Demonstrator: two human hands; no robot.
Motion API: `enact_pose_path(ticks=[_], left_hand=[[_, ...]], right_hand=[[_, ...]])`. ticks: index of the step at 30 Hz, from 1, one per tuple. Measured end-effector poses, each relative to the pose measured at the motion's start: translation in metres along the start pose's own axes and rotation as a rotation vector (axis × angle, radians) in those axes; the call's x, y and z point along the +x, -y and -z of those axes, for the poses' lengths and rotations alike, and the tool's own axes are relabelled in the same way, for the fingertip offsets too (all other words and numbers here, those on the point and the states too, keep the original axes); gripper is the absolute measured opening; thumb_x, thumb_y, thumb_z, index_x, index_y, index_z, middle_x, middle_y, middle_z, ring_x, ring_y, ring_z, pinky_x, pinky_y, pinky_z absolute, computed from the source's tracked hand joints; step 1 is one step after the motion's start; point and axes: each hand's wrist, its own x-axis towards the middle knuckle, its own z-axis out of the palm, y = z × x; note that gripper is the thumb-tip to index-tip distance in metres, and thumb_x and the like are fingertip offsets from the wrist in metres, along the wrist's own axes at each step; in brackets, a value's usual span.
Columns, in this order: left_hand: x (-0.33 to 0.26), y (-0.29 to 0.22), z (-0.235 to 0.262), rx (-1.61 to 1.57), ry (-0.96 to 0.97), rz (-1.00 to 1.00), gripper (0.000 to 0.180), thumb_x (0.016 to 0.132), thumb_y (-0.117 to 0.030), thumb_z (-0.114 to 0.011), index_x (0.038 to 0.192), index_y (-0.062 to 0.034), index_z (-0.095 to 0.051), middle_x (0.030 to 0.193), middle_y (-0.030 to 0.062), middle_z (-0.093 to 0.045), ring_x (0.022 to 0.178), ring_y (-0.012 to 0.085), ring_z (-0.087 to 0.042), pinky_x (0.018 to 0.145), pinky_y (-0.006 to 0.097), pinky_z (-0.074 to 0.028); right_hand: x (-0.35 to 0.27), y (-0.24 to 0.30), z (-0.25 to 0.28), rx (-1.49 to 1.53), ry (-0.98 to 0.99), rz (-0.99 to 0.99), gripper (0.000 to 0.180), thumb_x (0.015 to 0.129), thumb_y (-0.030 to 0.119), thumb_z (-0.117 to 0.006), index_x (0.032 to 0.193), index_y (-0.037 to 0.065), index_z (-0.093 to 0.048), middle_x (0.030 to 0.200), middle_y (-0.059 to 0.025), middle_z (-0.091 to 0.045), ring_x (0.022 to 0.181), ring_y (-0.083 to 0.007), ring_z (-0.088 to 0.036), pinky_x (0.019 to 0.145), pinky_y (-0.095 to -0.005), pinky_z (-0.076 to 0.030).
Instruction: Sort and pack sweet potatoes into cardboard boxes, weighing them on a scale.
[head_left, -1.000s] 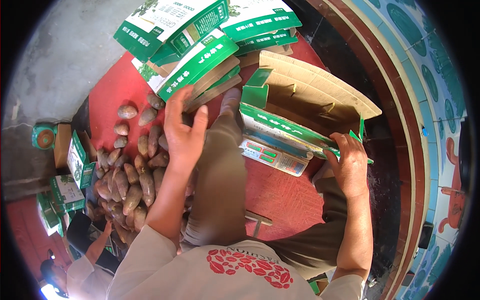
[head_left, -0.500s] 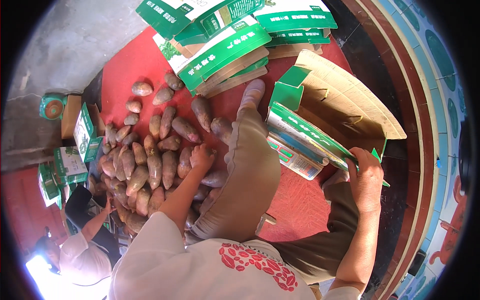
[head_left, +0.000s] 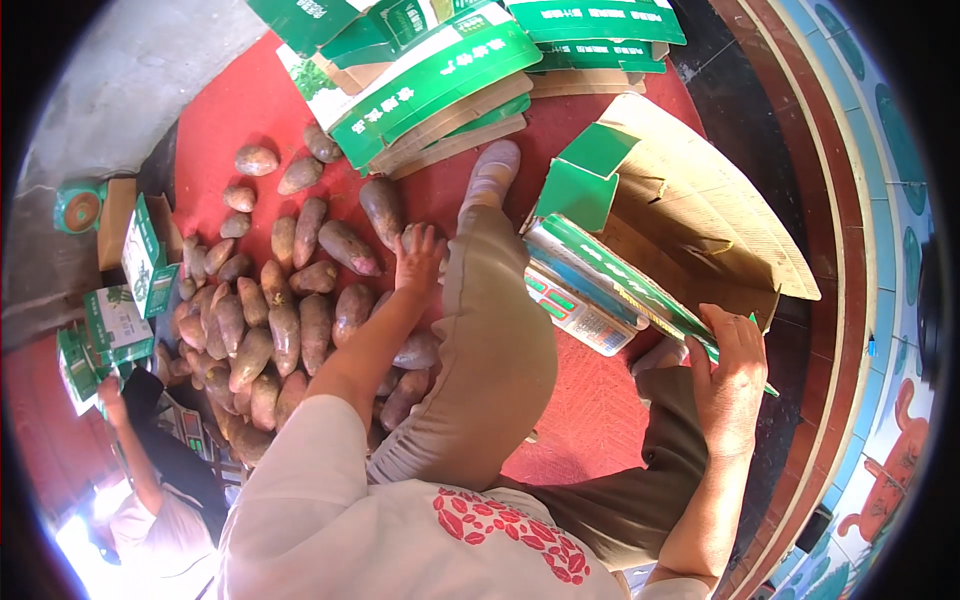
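Note:
My left hand [head_left: 418, 262] lies with its fingers stretched and apart over a spot beside my left knee, covering most of what is under it. Next to it on the red floor covering are large brown-purple tubers like sweet potatoes [head_left: 347, 247], with a long one [head_left: 381, 210] just beyond my fingers. My right hand [head_left: 730, 352] grips the near edge of an open cardboard box [head_left: 690, 205], thumb on one side of the green-and-white panel [head_left: 610, 265] and fingers on the other. Plain brown cardboard shows inside the box.
A digital scale [head_left: 575, 312] with green displays stands between my legs and the box. Flattened green-and-white cartons [head_left: 430, 100] are stacked ahead. Several tubers [head_left: 255, 335] are heaped at left. A co-worker's hand [head_left: 112, 400] is near small green-and-white boxes [head_left: 118, 318] at far left.
My left hand has moved forward and its fingers have spread over the tuber by my knee. The co-worker's hand has gone from the heap to the boxes. My right hand keeps its grip.

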Motion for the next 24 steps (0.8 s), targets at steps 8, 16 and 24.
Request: enact_pose_path(ticks=[8, 16, 24], left_hand=[[0.03, -0.011, -0.046, 0.193, -0.099, -0.786, 0.058, 0.082, -0.029, -0.059, 0.135, -0.0129, -0.043, 0.14, 0.0105, -0.041, 0.13, 0.0321, -0.037, 0.104, 0.051, -0.032], [0.03, -0.003, -0.046, 0.039, 0.129, -0.506, 0.059, 0.08, -0.028, -0.063, 0.133, -0.0108, -0.044, 0.137, 0.0114, -0.045, 0.126, 0.0324, -0.042, 0.102, 0.047, -0.035], [-0.004, 0.042, -0.028, -0.488, 0.218, 0.111, 0.06, 0.078, -0.028, -0.066, 0.131, -0.0087, -0.045, 0.133, 0.0122, -0.049, 0.122, 0.0327, -0.046, 0.1, 0.043, -0.038]], right_hand=[[0.008, 0.004, 0.003, -0.041, 0.004, 0.034, 0.037, 0.071, 0.006, -0.071, 0.106, 0.003, -0.061, 0.097, -0.0131, -0.063, 0.092, -0.0307, -0.06, 0.097, -0.0443, -0.042], [0.006, 0.001, -0.002, -0.008, -0.018, 0.026, 0.037, 0.071, 0.006, -0.072, 0.107, 0.003, -0.06, 0.097, -0.0122, -0.063, 0.092, -0.0299, -0.061, 0.096, -0.0441, -0.042], [0.004, -0.008, -0.006, 0.032, -0.12, 0.096, 0.033, 0.067, 0.003, -0.07, 0.098, 0.004, -0.059, 0.085, -0.0104, -0.06, 0.084, -0.028, -0.058, 0.089, -0.0398, -0.043]])
